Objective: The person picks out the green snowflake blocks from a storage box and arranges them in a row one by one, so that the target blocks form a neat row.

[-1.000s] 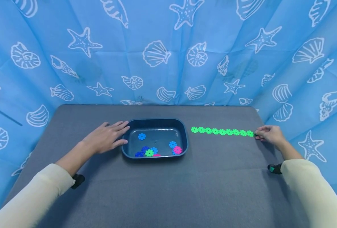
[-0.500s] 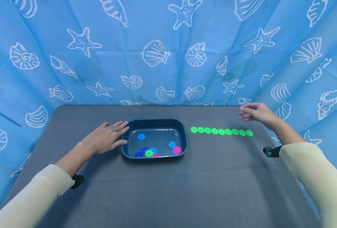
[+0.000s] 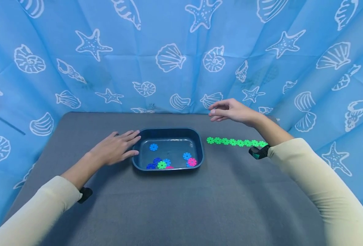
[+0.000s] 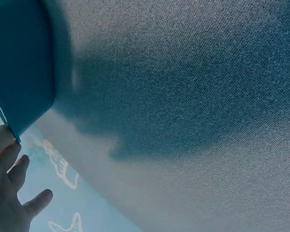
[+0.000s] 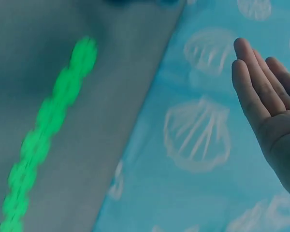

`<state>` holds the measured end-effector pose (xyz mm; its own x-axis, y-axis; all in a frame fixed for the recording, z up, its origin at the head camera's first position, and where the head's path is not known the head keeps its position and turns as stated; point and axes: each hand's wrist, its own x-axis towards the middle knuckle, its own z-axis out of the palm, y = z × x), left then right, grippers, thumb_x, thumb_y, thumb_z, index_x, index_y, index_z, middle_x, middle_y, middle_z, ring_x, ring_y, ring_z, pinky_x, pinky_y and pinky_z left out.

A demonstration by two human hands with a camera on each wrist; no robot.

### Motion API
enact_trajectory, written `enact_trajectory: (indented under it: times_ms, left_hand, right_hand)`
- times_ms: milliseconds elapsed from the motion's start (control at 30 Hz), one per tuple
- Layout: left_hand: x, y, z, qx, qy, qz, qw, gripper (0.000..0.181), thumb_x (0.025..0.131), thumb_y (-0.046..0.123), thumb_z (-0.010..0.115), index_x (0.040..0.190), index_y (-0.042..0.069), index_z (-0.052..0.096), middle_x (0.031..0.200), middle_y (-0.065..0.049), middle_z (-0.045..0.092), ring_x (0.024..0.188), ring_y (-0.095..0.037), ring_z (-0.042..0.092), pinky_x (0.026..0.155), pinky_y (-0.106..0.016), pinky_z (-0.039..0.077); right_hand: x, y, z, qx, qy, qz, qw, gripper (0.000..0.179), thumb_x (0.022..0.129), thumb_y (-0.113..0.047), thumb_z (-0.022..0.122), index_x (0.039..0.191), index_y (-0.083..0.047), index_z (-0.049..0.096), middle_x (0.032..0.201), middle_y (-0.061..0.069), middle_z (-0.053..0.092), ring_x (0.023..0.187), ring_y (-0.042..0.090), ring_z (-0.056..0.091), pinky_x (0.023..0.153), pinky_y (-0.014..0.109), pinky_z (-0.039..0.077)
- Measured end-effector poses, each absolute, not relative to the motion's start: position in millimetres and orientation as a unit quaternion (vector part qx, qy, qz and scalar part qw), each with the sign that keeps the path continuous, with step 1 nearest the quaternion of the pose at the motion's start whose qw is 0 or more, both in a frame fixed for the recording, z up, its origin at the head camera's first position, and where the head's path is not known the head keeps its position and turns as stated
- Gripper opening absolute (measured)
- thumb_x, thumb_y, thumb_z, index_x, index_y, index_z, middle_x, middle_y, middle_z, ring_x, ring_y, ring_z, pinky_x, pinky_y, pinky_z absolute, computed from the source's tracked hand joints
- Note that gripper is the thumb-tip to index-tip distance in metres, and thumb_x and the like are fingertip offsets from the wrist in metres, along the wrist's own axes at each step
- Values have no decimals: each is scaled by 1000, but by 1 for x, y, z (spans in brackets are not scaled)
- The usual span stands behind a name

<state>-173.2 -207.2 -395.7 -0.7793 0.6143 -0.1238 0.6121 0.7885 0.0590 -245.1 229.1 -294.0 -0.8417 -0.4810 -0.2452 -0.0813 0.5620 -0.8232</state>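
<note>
My left hand point(image 3: 115, 148) rests with spread fingers on the left rim of a dark blue plastic tray point(image 3: 169, 170); the left wrist view shows its fingers at the rim from below. Inside lie several notched disc pieces: blue ones, a green disc point(image 3: 162, 165) and a pink disc point(image 3: 192, 162). To the right of the tray a row of green notched discs point(image 3: 233, 141) stretches across the table. Raised above and behind the row, my right hand point(image 3: 232, 111) holds nothing, its fingers loosely extended. The forearm and wrist camera overlap the row's right end.
A grey cloth covers the table point(image 3: 175, 205). Behind it hangs a blue curtain point(image 3: 123, 68) with white shells and starfish. A black wrist camera point(image 3: 259, 152) sits on the right sleeve, another camera point(image 3: 85, 194) on the left.
My right hand has left the right end of the green row, risen, and moved left toward the tray. The left hand, tray and discs have stayed put.
</note>
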Motion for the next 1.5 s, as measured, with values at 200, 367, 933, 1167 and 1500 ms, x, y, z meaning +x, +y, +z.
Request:
enact_trajectory:
  times_ms: [200,367,933,1167,1500]
  left_hand:
    - [-174,-209,-396,326,943,9,68,68,101,49,54,152,6,40,160,-16,31,145,-36,32,108,-67,30]
    - [-174,-209,-397,330,941,19,72,67,101,48,53,152,6,40,160,-16,31,146,-36,31,108,-67,29]
    - [-177,-206,-394,322,943,14,83,70,101,53,51,153,8,39,160,-15,30,146,-36,30,109,-67,29]
    - [-176,-207,-394,321,943,15,88,70,100,52,52,153,8,39,160,-15,30,146,-36,30,109,-68,28]
    - [-175,-208,-395,321,943,17,88,69,101,51,51,153,8,39,160,-15,30,146,-36,30,109,-68,28]
  right_hand:
    - [-240,174,-303,-228,832,-414,290,49,102,-27,58,141,2,51,134,17,60,117,32,63,100,41,50]
    - [-236,136,-322,-271,823,-375,330,47,103,-26,55,141,1,51,130,14,63,118,30,62,101,43,49]
    - [-213,68,-366,-361,772,-239,466,49,107,-24,48,150,-1,41,148,13,49,136,22,47,111,36,39]
    - [-212,59,-372,-357,773,-231,471,50,106,-28,48,149,-3,43,147,11,52,135,20,49,112,37,39]
    - [-212,54,-378,-350,775,-220,478,48,105,-29,50,148,-7,46,143,7,55,134,20,49,111,38,39]
